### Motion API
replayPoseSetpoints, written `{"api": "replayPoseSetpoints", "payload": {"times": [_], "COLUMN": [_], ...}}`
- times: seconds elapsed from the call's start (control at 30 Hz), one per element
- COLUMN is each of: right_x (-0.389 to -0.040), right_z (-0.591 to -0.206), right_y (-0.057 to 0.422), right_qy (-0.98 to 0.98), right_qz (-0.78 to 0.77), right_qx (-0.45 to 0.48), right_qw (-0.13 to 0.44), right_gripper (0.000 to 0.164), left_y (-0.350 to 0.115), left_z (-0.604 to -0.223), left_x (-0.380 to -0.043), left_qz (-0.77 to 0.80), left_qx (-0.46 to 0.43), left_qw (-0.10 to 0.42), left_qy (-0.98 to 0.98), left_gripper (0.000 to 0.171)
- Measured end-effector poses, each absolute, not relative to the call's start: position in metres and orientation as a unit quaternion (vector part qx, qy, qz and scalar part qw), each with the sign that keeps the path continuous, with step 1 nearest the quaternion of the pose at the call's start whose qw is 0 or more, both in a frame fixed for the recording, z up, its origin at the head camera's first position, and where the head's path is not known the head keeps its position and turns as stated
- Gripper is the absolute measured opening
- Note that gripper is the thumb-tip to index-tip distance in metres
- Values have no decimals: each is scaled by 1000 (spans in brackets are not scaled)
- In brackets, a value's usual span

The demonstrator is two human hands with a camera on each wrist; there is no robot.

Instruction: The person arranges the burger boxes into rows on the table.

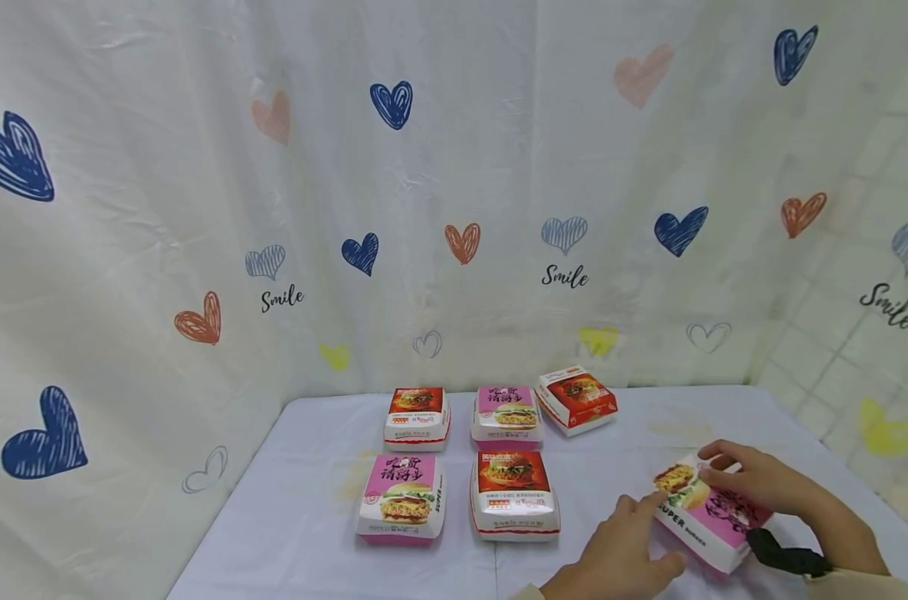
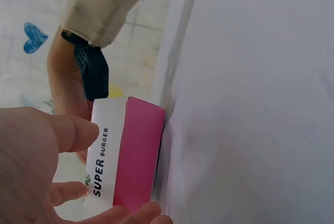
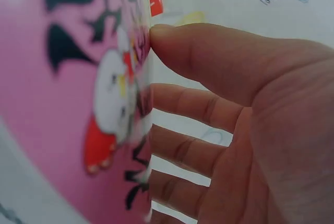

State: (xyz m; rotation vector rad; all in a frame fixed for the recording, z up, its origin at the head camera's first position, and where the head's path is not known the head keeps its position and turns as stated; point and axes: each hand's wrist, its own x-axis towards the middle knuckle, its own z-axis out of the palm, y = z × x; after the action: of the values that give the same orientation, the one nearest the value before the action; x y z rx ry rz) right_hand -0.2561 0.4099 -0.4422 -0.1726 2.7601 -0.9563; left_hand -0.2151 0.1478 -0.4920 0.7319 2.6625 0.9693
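Observation:
A pink and white burger box [image 1: 730, 510], marked "SUPER BURGER", sits at the right of the table, turned at an angle. My right hand [image 1: 761, 482] grips its far side, thumb over the lid's edge and fingers behind the box, as the right wrist view shows. My left hand [image 1: 617, 552] is at its near left side, fingers spread. One fingertip of it appears to touch the box's left corner in the head view. In the left wrist view the left thumb is beside the white wall, with other fingertips near the pink base [image 2: 140, 153].
Two more pink boxes, one in front [image 1: 401, 500] and one at the back [image 1: 508, 417], stand left of my hands. Among them are red boxes at the front [image 1: 514, 496], back left [image 1: 416, 419] and back right [image 1: 576, 400]. A heart-printed curtain [image 1: 484, 183] hangs behind the white table [image 1: 289, 500].

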Motion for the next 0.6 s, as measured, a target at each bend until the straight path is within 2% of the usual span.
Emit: {"api": "replayPoseSetpoints", "payload": {"times": [0.2, 0.6], "right_x": [-258, -260], "right_z": [-443, -439], "right_y": [399, 368], "right_qy": [937, 944], "right_qz": [-328, -312], "right_qx": [-70, -81], "right_qw": [101, 75], "right_gripper": [47, 41], "left_y": [146, 136], "left_z": [-487, -480], "left_x": [-215, -213], "left_qz": [303, 285], "left_qx": [220, 208], "left_qw": [101, 7], "left_qy": [922, 936], "left_gripper": [64, 62]}}
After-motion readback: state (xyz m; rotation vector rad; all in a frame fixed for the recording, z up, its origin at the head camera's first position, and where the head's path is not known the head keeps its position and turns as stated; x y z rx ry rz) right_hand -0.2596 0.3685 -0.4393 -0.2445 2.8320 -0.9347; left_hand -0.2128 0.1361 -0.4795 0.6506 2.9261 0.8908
